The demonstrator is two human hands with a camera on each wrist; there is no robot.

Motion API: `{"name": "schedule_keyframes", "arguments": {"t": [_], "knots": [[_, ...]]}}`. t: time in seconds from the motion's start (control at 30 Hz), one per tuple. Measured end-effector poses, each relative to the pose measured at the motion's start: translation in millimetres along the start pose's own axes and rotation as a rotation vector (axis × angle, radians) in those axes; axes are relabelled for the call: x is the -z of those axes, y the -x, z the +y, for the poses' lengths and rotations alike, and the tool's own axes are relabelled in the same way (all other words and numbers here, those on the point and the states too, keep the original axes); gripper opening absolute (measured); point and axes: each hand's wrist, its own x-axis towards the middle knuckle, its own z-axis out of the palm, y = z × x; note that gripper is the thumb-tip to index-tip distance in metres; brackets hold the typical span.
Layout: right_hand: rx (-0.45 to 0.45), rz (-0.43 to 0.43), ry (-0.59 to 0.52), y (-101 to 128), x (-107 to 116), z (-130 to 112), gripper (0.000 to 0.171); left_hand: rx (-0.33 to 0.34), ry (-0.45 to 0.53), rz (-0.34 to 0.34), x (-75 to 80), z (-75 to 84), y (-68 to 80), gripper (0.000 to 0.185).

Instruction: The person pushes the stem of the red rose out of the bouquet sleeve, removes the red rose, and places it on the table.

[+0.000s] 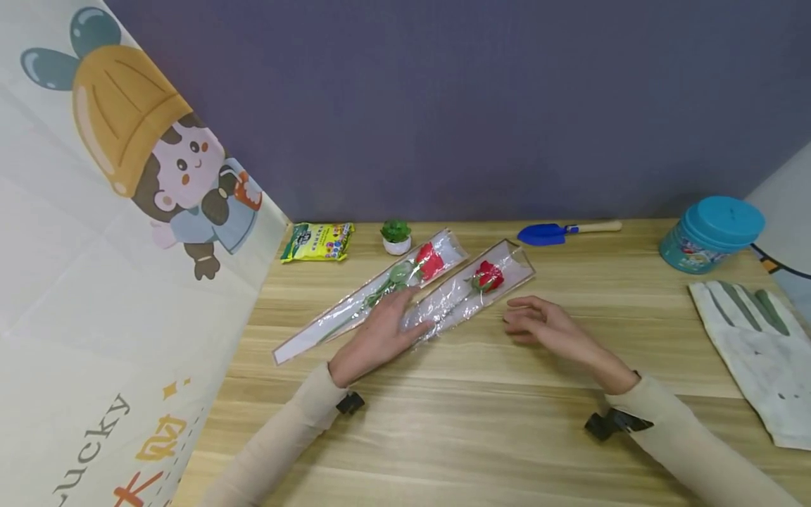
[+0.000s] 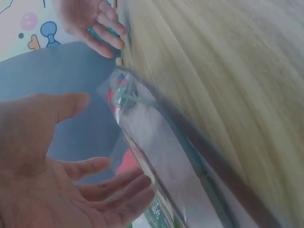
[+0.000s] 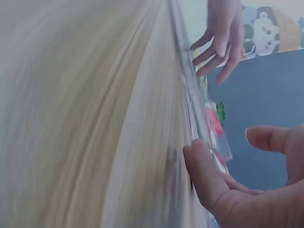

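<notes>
Soft, even light fills the head view, which stays sharp but bends at its edges; faint shadows sit under the forearms. Both wrist views are dimmer, bluish and smeared, the wooden table [image 3: 85, 118] streaked by motion blur.

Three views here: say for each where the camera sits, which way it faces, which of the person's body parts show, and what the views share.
Head: worn on the head, facing forward and down at the wooden table; both forearms, left hand and right hand show.
Left wrist: at the left wrist, looking along the open palm toward the nearer wrapped rose; the right hand shows beyond.
Right wrist: at the right wrist, looking along the tabletop at the same sleeve's edge; right fingers near, left hand far.
Shared: both hands, that rose, the table.
</notes>
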Motion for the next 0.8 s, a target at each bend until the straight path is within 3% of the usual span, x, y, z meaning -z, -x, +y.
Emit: {"name": "schedule_keyframes", "arguments": {"t": [0.2, 0.5, 0.8], "knots": [[-0.054, -0.058, -0.173, -4.2, -8.2, 0.6, 0.061, 0.022, 0.007, -0.024, -4.2, 0.7, -2.0, 0.080], [-0.137, -0.057, -0.364, -13.3, -18.7, 2.3, 0.060, 0.035, 0.001, -0.037, -9.9, 1.3, -2.7, 0.083], [-0.154, -0.014, -0.511, -19.6, -23.6, 3.4, 0.058, -0.019, 0.024, -0.051, -14.2, 6.0, -5.1, 0.083]]}}
